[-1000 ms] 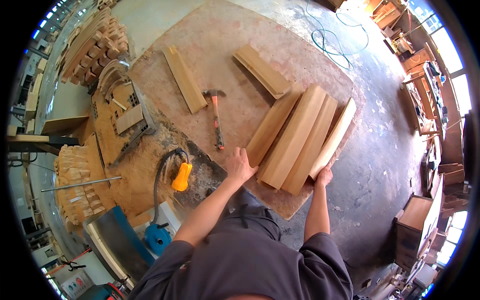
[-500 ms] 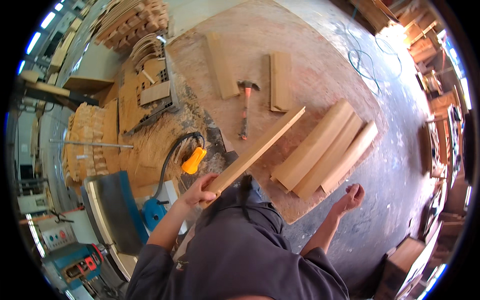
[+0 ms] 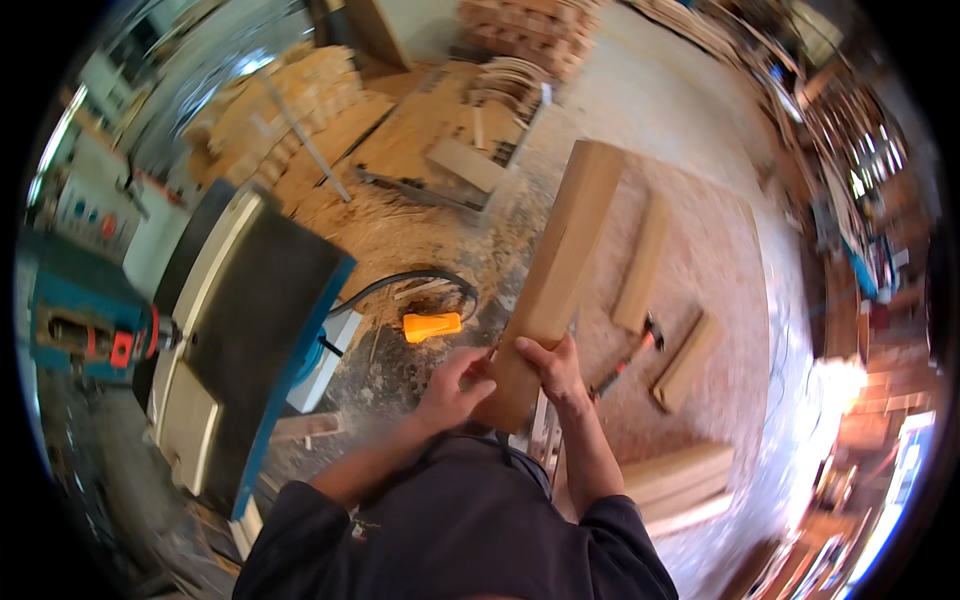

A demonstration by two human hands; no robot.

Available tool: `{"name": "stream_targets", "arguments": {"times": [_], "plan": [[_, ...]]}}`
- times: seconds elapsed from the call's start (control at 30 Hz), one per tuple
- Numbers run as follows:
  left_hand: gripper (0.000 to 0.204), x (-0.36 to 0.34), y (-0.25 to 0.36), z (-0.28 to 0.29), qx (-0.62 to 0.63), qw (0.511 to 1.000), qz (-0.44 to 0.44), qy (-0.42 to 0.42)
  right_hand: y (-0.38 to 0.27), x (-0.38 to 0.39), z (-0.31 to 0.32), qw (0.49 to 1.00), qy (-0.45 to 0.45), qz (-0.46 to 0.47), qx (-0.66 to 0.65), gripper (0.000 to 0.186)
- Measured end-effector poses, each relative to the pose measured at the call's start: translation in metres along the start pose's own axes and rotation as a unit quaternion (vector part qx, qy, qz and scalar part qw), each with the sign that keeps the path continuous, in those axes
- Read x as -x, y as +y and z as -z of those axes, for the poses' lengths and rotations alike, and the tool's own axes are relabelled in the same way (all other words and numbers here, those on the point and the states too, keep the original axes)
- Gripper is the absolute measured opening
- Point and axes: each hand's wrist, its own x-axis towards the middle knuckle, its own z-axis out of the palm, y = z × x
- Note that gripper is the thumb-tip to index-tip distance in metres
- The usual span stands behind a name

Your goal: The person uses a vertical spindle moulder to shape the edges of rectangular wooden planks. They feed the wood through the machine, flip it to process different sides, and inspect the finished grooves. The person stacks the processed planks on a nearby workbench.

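Note:
A long wooden board [image 3: 562, 255] slants away from my waist, its broad face turned up. My right hand [image 3: 560, 378] grips its near part from the right, thumb lying across the top. At the opposite edge is my left hand [image 3: 455, 388], fingers curled against the board; its fingertips are partly hidden. To the right, a claw hammer [image 3: 628, 362] with a red and black handle lies on the reddish work surface [image 3: 700, 240]. One wooden piece [image 3: 642, 262] lies beyond the hammer and a shorter wooden block [image 3: 686, 362] to its right.
Several stacked boards [image 3: 680, 480] lie near at the right. On my left stands a belt sander-like machine [image 3: 265, 320] with a dark, blue-edged face. A yellow-orange connector [image 3: 432, 327] on a black cable lies amid sawdust. Curved wooden parts [image 3: 510, 85] are stacked farther back.
My view has swung left toward the machine. My right hand, empty before, has come onto the board. The board now points farther away from me and shows its broad face.

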Motion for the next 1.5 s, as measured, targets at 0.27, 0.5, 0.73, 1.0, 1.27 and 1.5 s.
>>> {"name": "stream_targets", "arguments": {"times": [0.27,0.5,0.73,1.0,1.27,1.5], "plan": [[0.046,-0.030,0.014,0.141,0.460,0.845,0.023,0.273,-0.019,-0.091,-0.037,0.885,-0.320,-0.121,0.317,0.082],[0.031,0.027,-0.045,0.178,0.596,0.548,-0.043,0.585,-0.034,-0.164,-0.189,0.544,-0.328,0.413,0.653,0.092],[0.025,0.089,-0.060,0.196,0.295,0.661,0.213,0.656,0.022,-0.298,-0.327,0.455,-0.543,0.458,0.536,0.078],[0.041,0.187,-0.098,0.234,-0.421,0.446,0.313,0.725,0.069,-0.312,-0.393,0.456,-0.398,0.492,0.625,0.077],[0.050,0.232,-0.141,0.277,-0.401,0.532,0.242,0.706,0.093,-0.332,-0.385,0.514,-0.404,0.517,0.553,0.082],[0.042,0.225,-0.136,0.312,-0.502,0.537,0.188,0.651,0.068,-0.333,-0.375,0.515,-0.387,0.488,0.589,0.082]]}}
